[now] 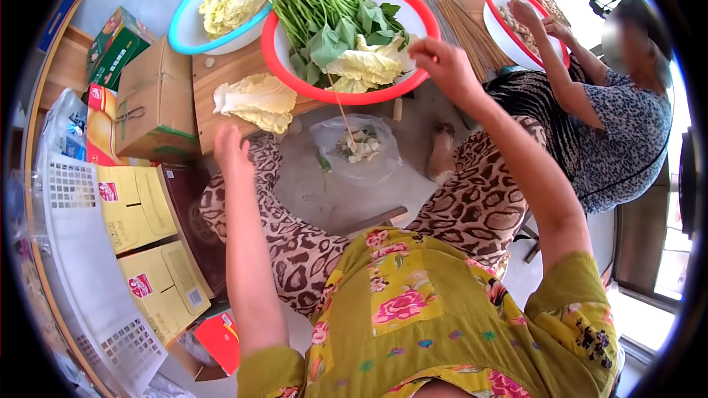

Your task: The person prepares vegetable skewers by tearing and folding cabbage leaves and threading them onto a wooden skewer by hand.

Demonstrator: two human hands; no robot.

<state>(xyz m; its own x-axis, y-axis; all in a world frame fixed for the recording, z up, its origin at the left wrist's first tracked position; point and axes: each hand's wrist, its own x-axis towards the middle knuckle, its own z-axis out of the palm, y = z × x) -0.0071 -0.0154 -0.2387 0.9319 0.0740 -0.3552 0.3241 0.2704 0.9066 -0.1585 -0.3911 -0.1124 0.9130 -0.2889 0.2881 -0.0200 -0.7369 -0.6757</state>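
My left hand (233,153) is raised just below a pale yellow napa cabbage leaf (258,100) on the wooden table, its fingers slightly apart with nothing visible in them. My right hand (448,70) is at the right rim of a red-rimmed white basin (426,21). Its fingertips are pinched together; what they hold, if anything, is too small to make out. In the basin lie a bundle of green leafy stems (317,11) and several cabbage leaves (365,65). A thin wooden skewer (340,107) sticks out over the basin's near rim.
A blue-rimmed basin (177,26) with cabbage leaves (232,4) stands at the back left. Bamboo skewers (464,29) lie to the right. Another person (616,118) works at a second red-rimmed basin (507,38). A plastic bag of scraps (359,146) lies on the floor; cartons (158,96) stand left.
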